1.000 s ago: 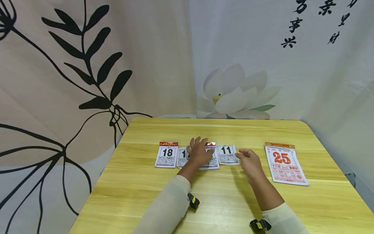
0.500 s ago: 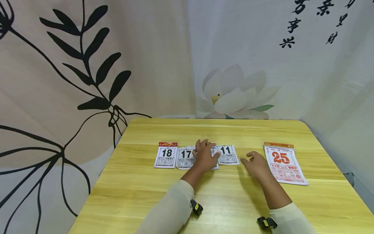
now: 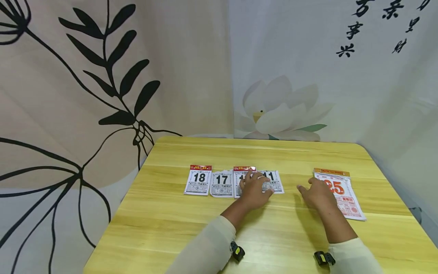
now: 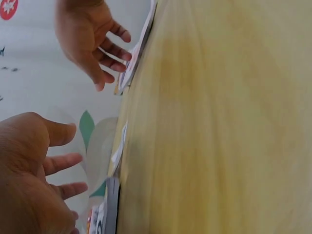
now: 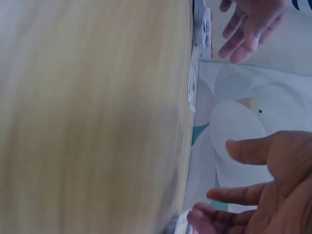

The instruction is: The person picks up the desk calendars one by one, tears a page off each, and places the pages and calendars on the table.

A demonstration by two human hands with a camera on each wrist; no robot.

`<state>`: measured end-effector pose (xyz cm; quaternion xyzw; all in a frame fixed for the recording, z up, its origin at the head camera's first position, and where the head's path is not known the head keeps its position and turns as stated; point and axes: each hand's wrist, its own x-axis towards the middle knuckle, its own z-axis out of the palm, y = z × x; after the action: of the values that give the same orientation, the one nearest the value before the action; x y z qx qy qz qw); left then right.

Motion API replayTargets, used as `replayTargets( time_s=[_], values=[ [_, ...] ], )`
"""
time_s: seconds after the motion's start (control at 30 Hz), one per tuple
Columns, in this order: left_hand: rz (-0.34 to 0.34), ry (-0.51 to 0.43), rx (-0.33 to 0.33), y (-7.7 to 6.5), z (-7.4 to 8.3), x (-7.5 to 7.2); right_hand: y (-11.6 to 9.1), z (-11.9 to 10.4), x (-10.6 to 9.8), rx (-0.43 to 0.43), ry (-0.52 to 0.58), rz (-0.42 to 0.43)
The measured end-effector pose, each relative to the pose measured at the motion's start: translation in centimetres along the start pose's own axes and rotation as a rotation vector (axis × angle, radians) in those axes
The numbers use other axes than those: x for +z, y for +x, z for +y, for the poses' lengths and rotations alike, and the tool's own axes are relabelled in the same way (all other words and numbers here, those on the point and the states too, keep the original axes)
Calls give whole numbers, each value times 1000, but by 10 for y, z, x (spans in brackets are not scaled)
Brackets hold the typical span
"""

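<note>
My left hand (image 3: 254, 191) is over the third calendar pad (image 3: 238, 187), which has a red header, and the loose sheet (image 3: 278, 186) marked 11, partly covering both. Its fingers are spread and hold nothing in the left wrist view. To the left lie the sheet marked 17 (image 3: 221, 184) and a red-topped calendar pad marked 18 (image 3: 198, 182). Over the left side of a larger calendar (image 3: 350, 203) with a red 25 hovers my right hand (image 3: 319, 194). Its fingers are loosely extended with nothing between them, as the right wrist view (image 5: 278, 190) shows.
The pads and sheets form a row, edges close together, towards the back of the wooden table (image 3: 191, 224). Behind the table hangs a cloth (image 3: 191, 76) printed with black leaves, a lotus and characters.
My left hand has moved right along the row, uncovering the 17 sheet and covering part of the 11 sheet. My right hand has left the 11 sheet's edge and moved right to the larger calendar.
</note>
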<state>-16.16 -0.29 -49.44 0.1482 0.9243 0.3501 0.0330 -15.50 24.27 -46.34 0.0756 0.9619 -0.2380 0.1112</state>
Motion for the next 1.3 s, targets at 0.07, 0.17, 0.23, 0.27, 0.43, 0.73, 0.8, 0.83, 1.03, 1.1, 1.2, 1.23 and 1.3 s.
replayTargets(
  time_s=[0.07,0.17,0.23,0.27,0.43,0.73,0.8,0.83,1.03,1.1,1.2,1.23,1.3],
  values=[
    [-12,29,11,0,3,4,2,4,-3,39,-31,4],
    [-14,41,20,0,7,8,6,10,-5,89,-64,16],
    [-16,48,24,1,10,10,8,14,-7,109,-77,27],
    [-16,50,27,2,11,11,9,15,-8,114,-81,33],
    [-24,96,26,5,18,17,14,24,-15,145,-76,34],
    [-58,127,41,7,36,29,27,48,-29,245,-42,13],
    [-64,134,49,8,40,33,28,53,-30,266,-16,6],
    [-66,132,54,8,43,35,29,56,-30,273,-4,-1],
    [-77,143,110,8,64,51,26,67,-35,296,32,-36],
    [-106,113,128,7,70,58,24,70,-37,304,51,-43],
    [-160,7,138,6,76,68,22,72,-39,307,80,-52],
    [-173,-27,144,6,77,71,22,73,-39,305,88,-54],
    [-192,-92,152,6,78,76,22,76,-40,302,95,-53]
  ],
)
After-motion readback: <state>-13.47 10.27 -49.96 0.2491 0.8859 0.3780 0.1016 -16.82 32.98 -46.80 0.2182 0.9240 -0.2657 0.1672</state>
